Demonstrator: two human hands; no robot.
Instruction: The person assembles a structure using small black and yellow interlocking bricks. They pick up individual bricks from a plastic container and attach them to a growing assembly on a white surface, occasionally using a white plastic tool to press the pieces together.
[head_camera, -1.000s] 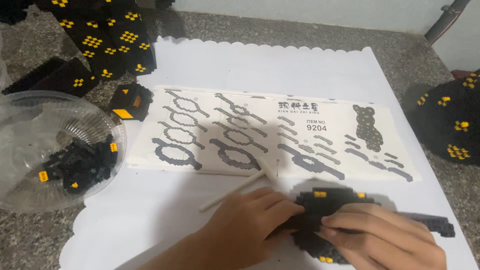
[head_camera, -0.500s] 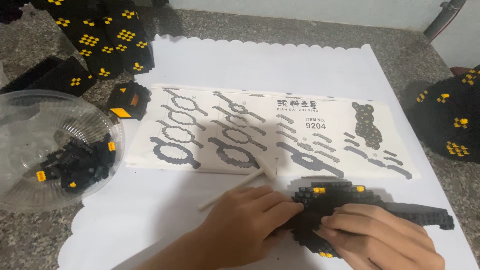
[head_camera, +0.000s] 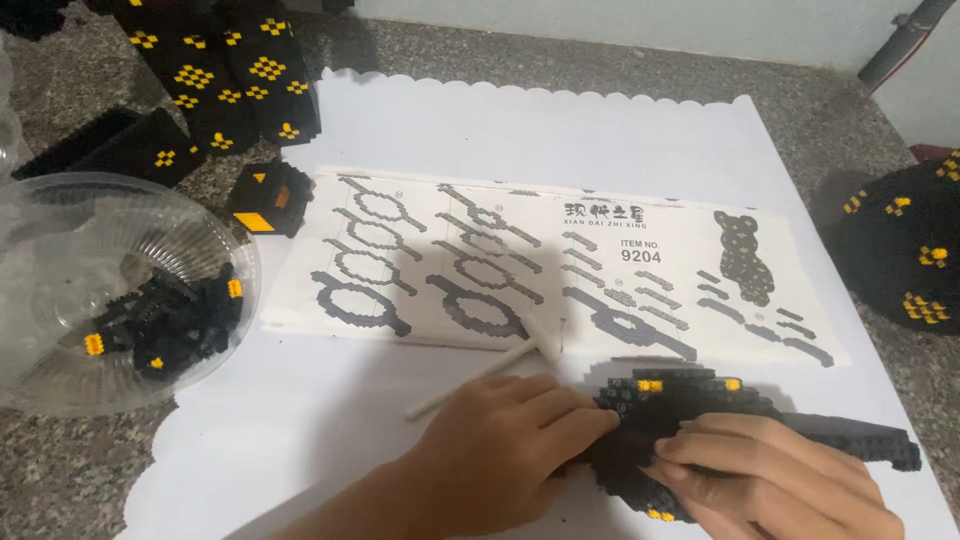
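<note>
While both hands, left hand (head_camera: 500, 450), right hand (head_camera: 770, 480), grip studded black block model (head_camera: 690, 410), beside glossy instruction sheet (head_camera: 560, 265).

left hand (head_camera: 500, 450) flat, fingers extended, right hand (head_camera: 770, 478) curled, knuckles up

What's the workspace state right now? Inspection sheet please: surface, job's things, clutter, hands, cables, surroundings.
Surface: white scallop-edged sheet laid over a speckled stone counter.
Job's things: black and yellow brick assembly under both hands; instruction sheet lying flat above it.
Clutter: clear plastic bowl holding loose black and yellow bricks; white stick tool; built black brick sections top left; small black block; rounded brick section at right.
Hands: left hand and right hand both pressed on the assembly.
Cables: nothing seen.
Surroundings: pale wall behind the counter.
</note>
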